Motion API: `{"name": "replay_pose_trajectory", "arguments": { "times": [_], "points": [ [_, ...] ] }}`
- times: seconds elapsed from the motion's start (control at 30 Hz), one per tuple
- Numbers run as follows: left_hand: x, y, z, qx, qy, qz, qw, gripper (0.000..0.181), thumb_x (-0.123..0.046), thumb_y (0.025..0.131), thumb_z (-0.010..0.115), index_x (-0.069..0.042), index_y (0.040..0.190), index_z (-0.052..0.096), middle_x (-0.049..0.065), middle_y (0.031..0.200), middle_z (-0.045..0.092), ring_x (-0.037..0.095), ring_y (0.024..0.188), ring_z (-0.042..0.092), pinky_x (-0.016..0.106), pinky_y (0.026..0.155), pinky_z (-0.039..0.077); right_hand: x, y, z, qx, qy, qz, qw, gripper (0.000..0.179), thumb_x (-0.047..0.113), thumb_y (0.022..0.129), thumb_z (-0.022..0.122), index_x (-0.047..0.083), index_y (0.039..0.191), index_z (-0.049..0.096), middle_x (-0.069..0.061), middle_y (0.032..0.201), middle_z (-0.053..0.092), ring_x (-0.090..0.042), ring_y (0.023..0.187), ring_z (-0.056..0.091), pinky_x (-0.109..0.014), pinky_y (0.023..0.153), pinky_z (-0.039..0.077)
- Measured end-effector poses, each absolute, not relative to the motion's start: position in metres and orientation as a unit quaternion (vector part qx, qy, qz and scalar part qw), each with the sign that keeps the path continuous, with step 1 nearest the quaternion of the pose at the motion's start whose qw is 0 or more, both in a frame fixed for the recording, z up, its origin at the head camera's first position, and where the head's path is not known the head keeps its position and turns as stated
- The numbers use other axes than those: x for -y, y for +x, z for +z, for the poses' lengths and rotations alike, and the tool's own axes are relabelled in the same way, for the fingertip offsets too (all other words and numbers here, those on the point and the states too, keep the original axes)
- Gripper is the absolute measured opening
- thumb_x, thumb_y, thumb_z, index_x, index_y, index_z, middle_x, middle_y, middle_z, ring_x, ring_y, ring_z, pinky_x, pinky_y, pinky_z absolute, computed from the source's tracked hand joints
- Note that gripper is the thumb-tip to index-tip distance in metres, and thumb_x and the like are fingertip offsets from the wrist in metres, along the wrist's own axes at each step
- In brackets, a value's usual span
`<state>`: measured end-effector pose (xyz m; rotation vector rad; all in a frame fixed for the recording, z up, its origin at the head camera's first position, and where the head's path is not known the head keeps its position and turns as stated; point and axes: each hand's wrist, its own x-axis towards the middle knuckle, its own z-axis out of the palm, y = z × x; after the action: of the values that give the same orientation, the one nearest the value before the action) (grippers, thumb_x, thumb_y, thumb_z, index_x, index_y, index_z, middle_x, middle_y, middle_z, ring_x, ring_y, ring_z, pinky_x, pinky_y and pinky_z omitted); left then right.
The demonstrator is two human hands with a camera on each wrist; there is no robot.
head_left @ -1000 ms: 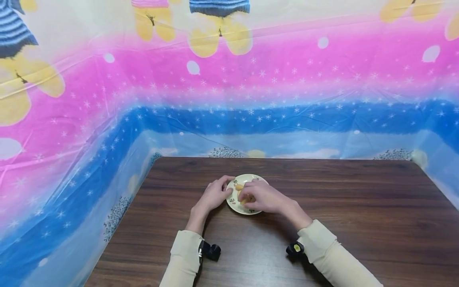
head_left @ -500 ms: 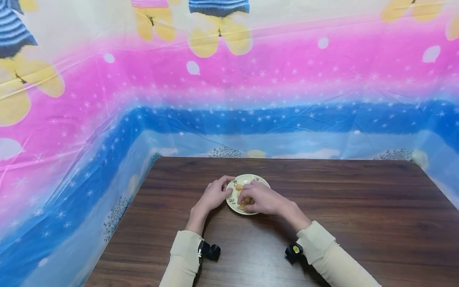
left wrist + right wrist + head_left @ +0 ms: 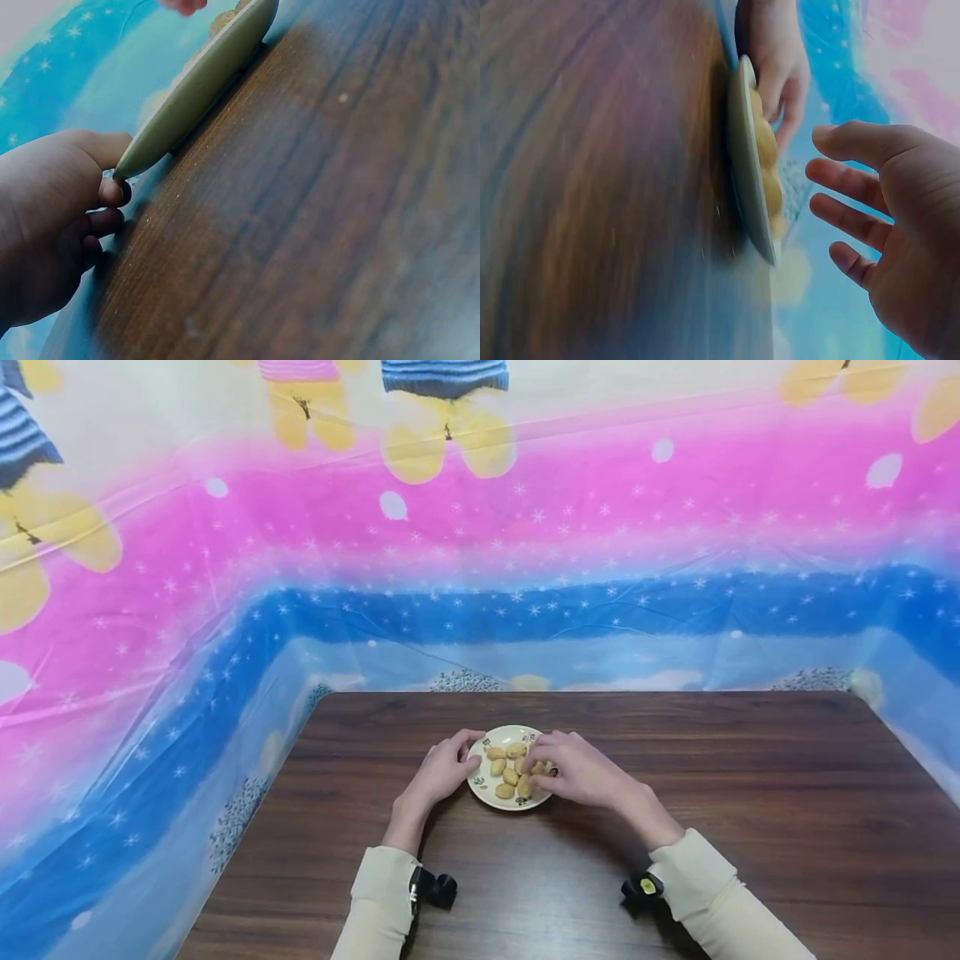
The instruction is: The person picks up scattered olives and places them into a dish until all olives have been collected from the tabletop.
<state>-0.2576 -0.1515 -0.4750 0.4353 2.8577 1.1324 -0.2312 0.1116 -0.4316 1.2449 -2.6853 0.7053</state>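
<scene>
A small cream plate (image 3: 517,733) with little printed motifs sits on the table, bearing several yellow-brown oval pieces (image 3: 498,767) that look like small nuts or potatoes. My left hand (image 3: 444,768) grips the plate's left rim; in the left wrist view its thumb lies on the rim and the fingers curl under the edge. Over the plate's right side is my right hand (image 3: 581,770), its fingertips overlapping some pieces in the head view. In the right wrist view that hand (image 3: 907,202) has its fingers spread apart with nothing between them, away from the plate (image 3: 742,150).
The dark wood-grain table (image 3: 720,827) stretches around the plate on all sides. Behind and to the left hangs a pink and blue cloth (image 3: 585,543) with snowflakes. Black wrist cameras (image 3: 435,888) are strapped at both cream sleeves (image 3: 382,893).
My right hand has drawn back to the right and its fingers have opened, uncovering more oval pieces on the plate. The left hand still holds the rim. The head view has shifted slightly.
</scene>
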Motion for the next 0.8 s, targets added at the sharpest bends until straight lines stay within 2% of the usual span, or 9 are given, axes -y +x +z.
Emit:
{"name": "replay_pose_trajectory", "arguments": {
  "times": [0.23, 0.47, 0.7, 0.8],
  "points": [
    [0.152, -0.258, -0.476, -0.921, 0.137, 0.364, 0.017, 0.041, -0.021, 0.097, 0.058, -0.019, 0.139, 0.058, -0.003, 0.071, 0.046, 0.014, 0.061, 0.040, 0.040, 0.086, 0.031, -0.142, -0.233, -0.431, 0.902, 0.356, 0.235, 0.064, 0.016, 0.024, 0.091, 0.071, 0.018, 0.106, 0.075, 0.003, 0.109, 0.067, -0.021, 0.107, 0.061, -0.050, 0.092, 0.045],
    [0.151, -0.262, -0.474, -0.931, 0.140, 0.338, 0.014, 0.042, -0.020, 0.096, 0.058, -0.018, 0.138, 0.058, -0.002, 0.073, 0.049, 0.014, 0.064, 0.044, 0.038, 0.085, 0.033, -0.171, -0.236, -0.432, 0.918, 0.308, 0.241, 0.067, 0.029, 0.034, 0.092, 0.070, 0.016, 0.115, 0.072, -0.003, 0.124, 0.065, -0.025, 0.120, 0.058, -0.055, 0.101, 0.041],
    [0.154, -0.259, -0.470, -0.944, 0.142, 0.297, 0.020, 0.042, -0.028, 0.099, 0.059, -0.023, 0.140, 0.056, -0.001, 0.082, 0.053, 0.015, 0.069, 0.046, 0.032, 0.068, 0.037, -0.198, -0.237, -0.437, 0.933, 0.265, 0.226, 0.090, 0.046, 0.046, 0.093, 0.066, 0.016, 0.128, 0.066, -0.012, 0.143, 0.054, -0.033, 0.132, 0.050, -0.061, 0.106, 0.036],
    [0.159, -0.256, -0.463, -0.949, 0.152, 0.276, 0.004, 0.044, -0.035, 0.098, 0.060, -0.022, 0.140, 0.057, 0.001, 0.095, 0.060, 0.018, 0.084, 0.054, 0.038, 0.078, 0.042, -0.210, -0.238, -0.439, 0.939, 0.248, 0.208, 0.113, 0.055, 0.047, 0.093, 0.065, 0.014, 0.137, 0.060, -0.015, 0.150, 0.046, -0.039, 0.139, 0.042, -0.064, 0.107, 0.033]
  ]
}}
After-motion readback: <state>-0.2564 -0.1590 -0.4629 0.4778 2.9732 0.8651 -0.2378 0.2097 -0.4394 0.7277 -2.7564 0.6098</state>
